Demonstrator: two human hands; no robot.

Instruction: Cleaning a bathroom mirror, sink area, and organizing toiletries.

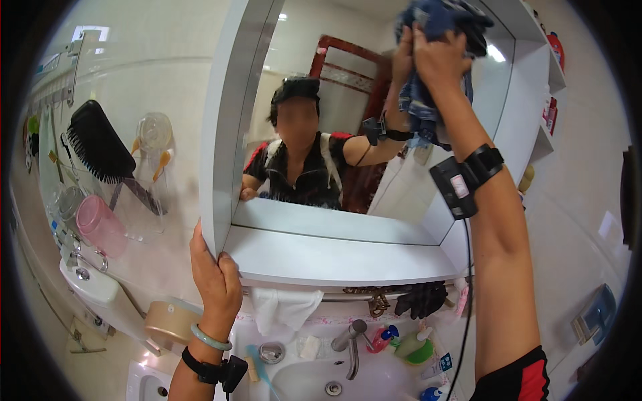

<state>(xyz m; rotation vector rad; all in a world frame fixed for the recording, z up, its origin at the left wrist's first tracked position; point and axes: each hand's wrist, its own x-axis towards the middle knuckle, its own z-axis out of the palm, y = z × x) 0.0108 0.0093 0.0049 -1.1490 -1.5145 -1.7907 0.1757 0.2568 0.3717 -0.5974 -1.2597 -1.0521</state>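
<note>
Up at the top right, my right hand (438, 60) presses a bunched dark blue cloth (435, 17) to the mirror (401, 194). Its fingers are bent over the cloth, and part of the fabric hangs below the hand. The mirror sits in a white cabinet frame (224, 100) with a ledge (334, 260) along its bottom. My left hand (217, 287) grips the frame's lower left corner, thumb on the near side and fingers along the outer side. The glass reflects my arms, the cloth and a reddish-brown door.
Beneath the ledge are a sink (301, 374) with a faucet (354, 344), soap, bottles and a white cloth (284, 307) on a rail. At left hang a black hairbrush (100, 144) and a pink cup (100, 224), above a toilet tank (100, 294). Side shelves (542, 140) hold bottles.
</note>
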